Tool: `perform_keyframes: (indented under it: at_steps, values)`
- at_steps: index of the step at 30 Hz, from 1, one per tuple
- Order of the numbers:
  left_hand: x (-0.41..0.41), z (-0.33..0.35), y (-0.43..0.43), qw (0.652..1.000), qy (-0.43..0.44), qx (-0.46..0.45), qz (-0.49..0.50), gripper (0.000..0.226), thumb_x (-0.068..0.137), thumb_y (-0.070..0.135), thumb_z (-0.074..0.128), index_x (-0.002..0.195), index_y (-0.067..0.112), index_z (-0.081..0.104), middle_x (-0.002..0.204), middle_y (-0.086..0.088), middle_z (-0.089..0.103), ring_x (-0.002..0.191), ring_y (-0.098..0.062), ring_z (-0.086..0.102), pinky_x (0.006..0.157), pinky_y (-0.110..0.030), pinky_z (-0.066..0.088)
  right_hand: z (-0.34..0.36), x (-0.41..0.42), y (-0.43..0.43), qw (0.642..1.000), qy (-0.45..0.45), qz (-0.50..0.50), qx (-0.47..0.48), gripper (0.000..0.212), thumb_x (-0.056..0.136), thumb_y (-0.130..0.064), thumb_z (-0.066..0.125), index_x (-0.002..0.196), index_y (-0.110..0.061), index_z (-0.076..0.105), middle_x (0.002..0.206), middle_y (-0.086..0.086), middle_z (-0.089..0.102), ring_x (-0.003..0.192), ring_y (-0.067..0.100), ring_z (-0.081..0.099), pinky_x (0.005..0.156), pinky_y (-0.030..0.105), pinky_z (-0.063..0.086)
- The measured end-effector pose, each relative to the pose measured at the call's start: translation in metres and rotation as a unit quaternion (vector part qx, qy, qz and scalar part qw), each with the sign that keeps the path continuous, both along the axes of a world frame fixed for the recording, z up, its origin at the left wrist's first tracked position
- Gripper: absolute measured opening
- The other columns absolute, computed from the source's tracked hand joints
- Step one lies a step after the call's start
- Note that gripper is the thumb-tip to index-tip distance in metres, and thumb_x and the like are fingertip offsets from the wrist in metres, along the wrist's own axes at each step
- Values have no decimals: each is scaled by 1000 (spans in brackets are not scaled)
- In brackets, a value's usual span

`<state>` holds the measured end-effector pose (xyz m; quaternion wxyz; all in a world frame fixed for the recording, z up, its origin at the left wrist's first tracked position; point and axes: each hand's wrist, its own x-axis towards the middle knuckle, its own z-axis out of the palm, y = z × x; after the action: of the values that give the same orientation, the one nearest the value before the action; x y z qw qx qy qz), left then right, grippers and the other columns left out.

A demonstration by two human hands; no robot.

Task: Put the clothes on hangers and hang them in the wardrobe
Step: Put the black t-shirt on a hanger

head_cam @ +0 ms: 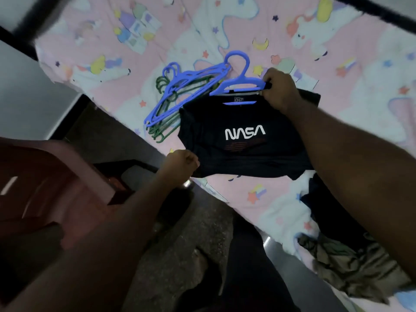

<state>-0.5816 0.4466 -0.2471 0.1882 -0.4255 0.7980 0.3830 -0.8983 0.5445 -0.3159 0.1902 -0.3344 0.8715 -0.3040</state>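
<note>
Both hands grip soft black T-shirt (243,140) on curved plastic hanger (238,83).

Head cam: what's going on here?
A person is fitting a black NASA T-shirt onto a blue hanger over a pink patterned bedsheet. The right hand grips the hanger's end and the shirt's collar; the left hand pinches the shirt's lower edge. A pile of spare hangers lies to the left, and more clothes wait at lower right.

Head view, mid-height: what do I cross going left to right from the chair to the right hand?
Red chair → spare hangers → left hand → NASA shirt → right hand.
</note>
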Motion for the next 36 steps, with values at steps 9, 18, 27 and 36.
perform_keyframes:
  at_steps: [9,18,27,36]
  values:
    - [73,105,10,978,111,-150,-94,28,91,18,64,115,4,66,116,-15,66,112,-32,59,91,-33,44,165,132,80,994,93,-23,-55,20,75,-2,69,94,-2,60,92,18,66,81,27,54,68,35,36]
    - [101,278,4,913,265,-286,-120,64,91,33,66,144,8,40,147,-14,41,136,-29,38,110,-36,31,390,205,117,971,184,8,-153,22,74,-6,76,91,-10,63,88,3,63,83,20,55,70,30,39]
    - [109,493,15,839,345,-396,-141,22,97,27,57,102,9,68,87,-4,61,84,-21,54,69,-27,35,579,225,141,936,251,25,-247,24,72,-10,81,88,-12,63,85,1,66,79,19,59,65,21,42]
    - [107,637,54,732,471,-476,-126,12,94,25,62,86,17,65,71,6,57,70,-17,53,59,-22,36,704,231,161,886,330,-2,-327,26,69,-14,84,85,-11,64,81,2,67,77,20,61,65,25,44]
